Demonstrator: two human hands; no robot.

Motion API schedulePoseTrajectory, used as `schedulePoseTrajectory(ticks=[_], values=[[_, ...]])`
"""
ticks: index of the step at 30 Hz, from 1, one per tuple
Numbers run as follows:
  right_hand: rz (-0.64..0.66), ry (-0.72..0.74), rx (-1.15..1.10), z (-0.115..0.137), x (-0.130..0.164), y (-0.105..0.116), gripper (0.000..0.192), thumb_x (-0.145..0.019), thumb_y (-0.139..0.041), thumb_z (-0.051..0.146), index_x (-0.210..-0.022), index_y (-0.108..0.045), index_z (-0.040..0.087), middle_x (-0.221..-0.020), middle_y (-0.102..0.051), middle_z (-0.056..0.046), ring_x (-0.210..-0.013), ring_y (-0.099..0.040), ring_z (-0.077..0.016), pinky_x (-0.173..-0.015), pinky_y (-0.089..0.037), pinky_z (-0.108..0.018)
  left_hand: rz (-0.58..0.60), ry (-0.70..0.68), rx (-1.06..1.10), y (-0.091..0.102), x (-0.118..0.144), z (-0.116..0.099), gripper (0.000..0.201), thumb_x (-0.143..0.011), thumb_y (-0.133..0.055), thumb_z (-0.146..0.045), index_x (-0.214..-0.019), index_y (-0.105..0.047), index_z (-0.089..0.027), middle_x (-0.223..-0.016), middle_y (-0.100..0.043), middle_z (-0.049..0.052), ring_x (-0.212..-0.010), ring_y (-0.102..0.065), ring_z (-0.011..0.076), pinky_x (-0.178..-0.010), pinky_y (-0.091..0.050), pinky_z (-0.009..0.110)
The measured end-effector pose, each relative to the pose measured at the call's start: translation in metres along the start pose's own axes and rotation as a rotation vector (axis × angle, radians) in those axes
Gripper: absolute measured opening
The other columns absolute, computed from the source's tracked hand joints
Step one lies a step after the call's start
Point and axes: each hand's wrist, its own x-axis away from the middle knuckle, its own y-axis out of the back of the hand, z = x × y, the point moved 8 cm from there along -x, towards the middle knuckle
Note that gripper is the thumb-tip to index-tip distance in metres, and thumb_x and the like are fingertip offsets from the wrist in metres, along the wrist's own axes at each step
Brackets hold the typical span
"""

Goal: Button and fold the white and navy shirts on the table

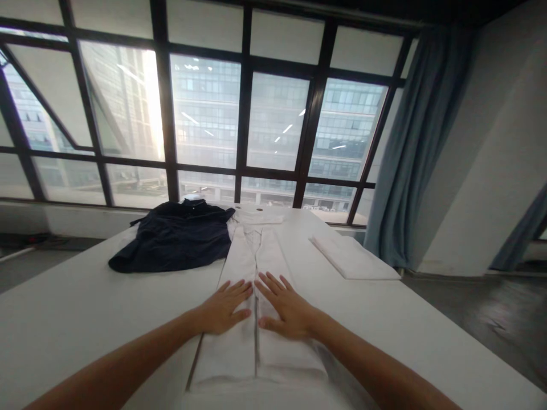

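Note:
A long white garment (235, 353) lies flat in front of me, its two side panels meeting along a narrow dark line down the middle. Its exact kind I cannot make out. My left hand (225, 307) rests palm down on the left panel, fingers spread. On the right panel my right hand (287, 307) lies flat as well, with its fingers apart. Both sets of fingertips come close to the middle line, and neither hand grips the cloth.
A dark navy shirt (175, 239) lies heaped on the white table (106, 319) at the far left. At the right is a folded white cloth (352, 257). More white fabric (260, 218) lies at the far end. Windows and a blue curtain (421, 142) stand beyond.

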Motion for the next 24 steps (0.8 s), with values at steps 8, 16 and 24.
schedulePoseTrajectory(ticks=[8,16,24], values=[[-0.019,0.095,-0.007,0.016,0.003,-0.009,0.090,-0.086,-0.038,0.068,-0.152,-0.009,0.015,-0.156,-0.008,-0.016,-0.144,-0.001,-0.0303,-0.114,-0.001,-0.052,-0.061,0.041,0.029,0.000,0.000,-0.007,0.064,-0.094,-0.026,-0.059,-0.148,-0.028,-0.024,-0.155,-0.023,0.007,-0.143,-0.017,0.0232,-0.115,-0.013,0.048],[-0.301,-0.232,0.003,-0.085,0.006,0.033,0.046,-0.089,-0.041,0.019,-0.133,-0.051,0.016,-0.135,-0.053,-0.012,-0.125,-0.046,-0.0236,-0.108,-0.029,-0.042,-0.168,-0.035,0.323,0.028,0.000,0.050,0.042,-0.094,-0.036,-0.034,-0.129,-0.056,-0.022,-0.134,-0.057,0.004,-0.123,-0.051,0.0183,-0.108,-0.037,0.033],[-0.042,-0.107,-0.084,-0.112,0.016,0.020,0.073,-0.063,-0.061,0.005,-0.133,-0.053,0.025,-0.147,-0.038,-0.011,-0.135,-0.034,-0.0274,-0.109,-0.028,-0.044,-0.140,-0.162,0.116,0.027,0.015,0.074,0.037,-0.090,-0.043,-0.027,-0.123,-0.059,-0.023,-0.141,-0.050,0.005,-0.135,-0.037,0.0212,-0.114,-0.026,0.042]])
